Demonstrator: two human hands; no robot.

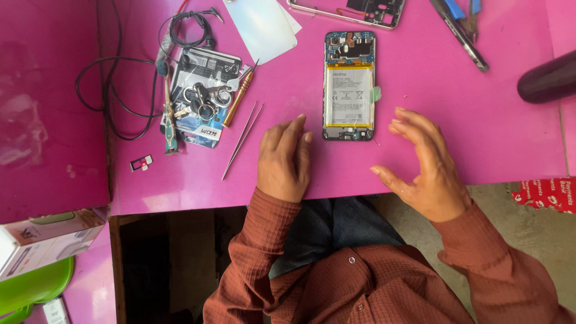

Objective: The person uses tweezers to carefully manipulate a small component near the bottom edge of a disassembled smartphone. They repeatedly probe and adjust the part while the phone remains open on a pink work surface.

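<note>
An opened phone [349, 85] lies back side up on the pink table [420, 72], its white battery and circuit board exposed. My left hand [284, 159] rests flat on the table just left of the phone's lower end, fingers together, holding nothing. My right hand [423, 165] hovers to the right of the phone with fingers spread and curled, empty. Thin metal tweezers [242, 140] lie to the left of my left hand.
A brass-handled screwdriver [238, 98], scissors [204, 99] on a dark packet, black cables [114, 90] and a small card tray [141, 162] lie at left. A phone frame [348, 11], a white sheet [261, 27], pliers [459, 30] and a dark cylinder [547, 78] sit farther back.
</note>
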